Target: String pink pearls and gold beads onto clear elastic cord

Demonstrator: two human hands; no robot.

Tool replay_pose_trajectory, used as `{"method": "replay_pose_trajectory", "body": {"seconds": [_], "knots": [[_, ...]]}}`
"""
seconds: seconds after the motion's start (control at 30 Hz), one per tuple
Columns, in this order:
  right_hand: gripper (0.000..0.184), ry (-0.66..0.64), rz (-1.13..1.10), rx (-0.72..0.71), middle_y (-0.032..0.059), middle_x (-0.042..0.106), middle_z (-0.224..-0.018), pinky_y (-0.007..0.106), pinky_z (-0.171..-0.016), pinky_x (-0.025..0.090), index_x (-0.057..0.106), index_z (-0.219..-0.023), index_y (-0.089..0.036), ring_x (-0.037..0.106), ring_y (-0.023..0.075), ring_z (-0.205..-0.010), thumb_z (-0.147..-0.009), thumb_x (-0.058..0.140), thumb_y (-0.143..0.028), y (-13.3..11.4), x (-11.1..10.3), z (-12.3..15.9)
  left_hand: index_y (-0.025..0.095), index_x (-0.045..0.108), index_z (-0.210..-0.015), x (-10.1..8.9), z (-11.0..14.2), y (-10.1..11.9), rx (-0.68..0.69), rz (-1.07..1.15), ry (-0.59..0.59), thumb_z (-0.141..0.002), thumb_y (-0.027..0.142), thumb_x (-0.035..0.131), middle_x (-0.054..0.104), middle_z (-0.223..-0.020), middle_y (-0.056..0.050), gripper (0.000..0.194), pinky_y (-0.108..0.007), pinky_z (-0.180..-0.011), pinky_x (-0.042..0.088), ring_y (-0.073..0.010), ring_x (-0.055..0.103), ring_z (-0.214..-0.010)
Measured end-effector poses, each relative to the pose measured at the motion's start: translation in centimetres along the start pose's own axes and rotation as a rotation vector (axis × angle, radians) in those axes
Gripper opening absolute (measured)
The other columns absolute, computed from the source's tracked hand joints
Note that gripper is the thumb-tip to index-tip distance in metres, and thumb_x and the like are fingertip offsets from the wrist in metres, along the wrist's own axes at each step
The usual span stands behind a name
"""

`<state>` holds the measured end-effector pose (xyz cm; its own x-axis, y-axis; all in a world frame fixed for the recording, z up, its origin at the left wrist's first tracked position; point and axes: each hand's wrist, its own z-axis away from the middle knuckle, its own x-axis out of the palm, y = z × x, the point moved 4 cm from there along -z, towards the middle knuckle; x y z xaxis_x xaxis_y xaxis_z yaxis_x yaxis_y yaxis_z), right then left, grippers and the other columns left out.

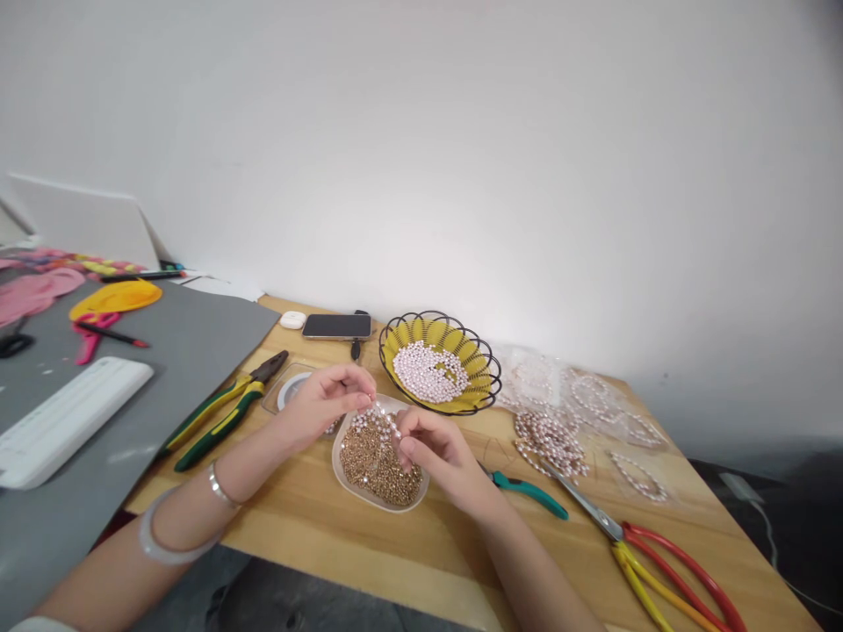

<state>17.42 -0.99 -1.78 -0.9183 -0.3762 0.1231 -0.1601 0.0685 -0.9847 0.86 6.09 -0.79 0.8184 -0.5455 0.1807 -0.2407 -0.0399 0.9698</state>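
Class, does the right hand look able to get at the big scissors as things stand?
Probably yes: the scissors lie with their red and yellow handles uncovered. The right hand seems to be pinching a bead strand, though, so it would likely need to let go first.

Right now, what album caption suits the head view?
Left hand and right hand hold a pearly strand over a tray of gold beads.

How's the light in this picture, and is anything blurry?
Head view: wall brightest near the middle, dimming toward lower right; head view: pink item at far left looks soft; head view: tiny glints on the pearly beads held between left hand and right hand.
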Motion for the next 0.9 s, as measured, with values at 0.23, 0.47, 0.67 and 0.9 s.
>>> {"method": "replay_pose_trajectory", "body": {"seconds": [0.23,0.47,0.67,0.9], "knots": [[0.035,0.004,-0.006,0.004,-0.0025,0.051,-0.067,0.025,-0.059,0.04,0.055,-0.075,-0.02,0.046,0.0124,-0.059,-0.089,0.067,-0.049,0.02,-0.02,0.04,0.015,0.066,-0.074,0.09,-0.05,-0.06,0.004,0.007,-0.014,-0.075,0.029,0.08,0.064,-0.074,0.0,0.019,-0.022,-0.061,0.047,-0.011,0.057,-0.065],[0.034,0.001,0.002,-0.005,-0.0022,0.05,-0.067,0.026,-0.059,0.04,0.055,-0.075,-0.02,0.046,0.0129,-0.06,-0.09,0.065,-0.048,0.01,-0.06,0.04,0.016,0.067,-0.075,0.03,-0.04,0.01,0.027,-0.006,-0.011,-0.076,0.025,0.078,0.064,-0.078,-0.001,0.015,-0.022,-0.062,0.047,-0.011,0.058,-0.068],[0.032,-0.003,0.005,-0.024,-0.0016,0.051,-0.069,0.026,-0.06,0.04,0.055,-0.076,-0.02,0.046,0.0134,-0.062,-0.091,0.065,-0.046,-0.19,-0.06,-0.04,0.015,0.065,-0.075,0.2,-0.02,0.25,0.04,-0.066,-0.053,-0.077,0.024,0.077,0.061,-0.076,0.0,0.015,-0.022,-0.061,0.045,-0.0109,0.054,-0.067],[0.03,-0.016,0.005,-0.027,-0.0023,0.05,-0.069,0.026,-0.06,0.038,0.056,-0.076,-0.019,0.045,0.0125,-0.061,-0.092,0.065,-0.043,-0.02,-0.05,0.03,0.015,0.063,-0.076,0.47,0.1,0.08,0.005,-0.004,-0.13,-0.077,0.028,0.078,0.057,-0.076,0.001,0.02,-0.023,-0.063,0.042,-0.011,0.051,-0.068]]}}
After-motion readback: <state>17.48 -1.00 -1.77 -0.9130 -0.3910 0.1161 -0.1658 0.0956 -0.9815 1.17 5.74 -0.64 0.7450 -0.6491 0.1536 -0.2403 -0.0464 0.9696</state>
